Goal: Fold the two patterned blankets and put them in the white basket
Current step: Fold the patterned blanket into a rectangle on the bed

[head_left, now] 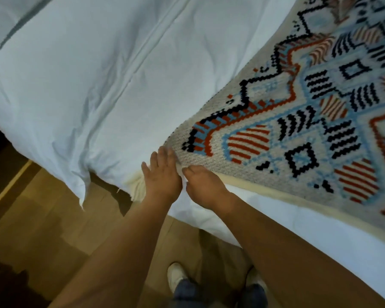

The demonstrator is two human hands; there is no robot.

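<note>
Patterned blanket (287, 134) lying spread on white duvet (98, 74), right of frame. Left hand (162, 176) pressing blanket's lower-left corner, fingers straight. Right hand (203, 185) resting just beside, fingers curling under, cannot tell grip.

A single head-worn view is aimed steeply down from close above, the bed (102, 90) framed toward 12 o'clock, the floor (42, 218) toward 7.

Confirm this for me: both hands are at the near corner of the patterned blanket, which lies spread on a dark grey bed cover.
Not quite. The bed cover is white, not dark grey, as the head view shows. The rest holds: the left hand and the right hand are at the near corner of the patterned blanket, which lies spread on that cover.
</note>
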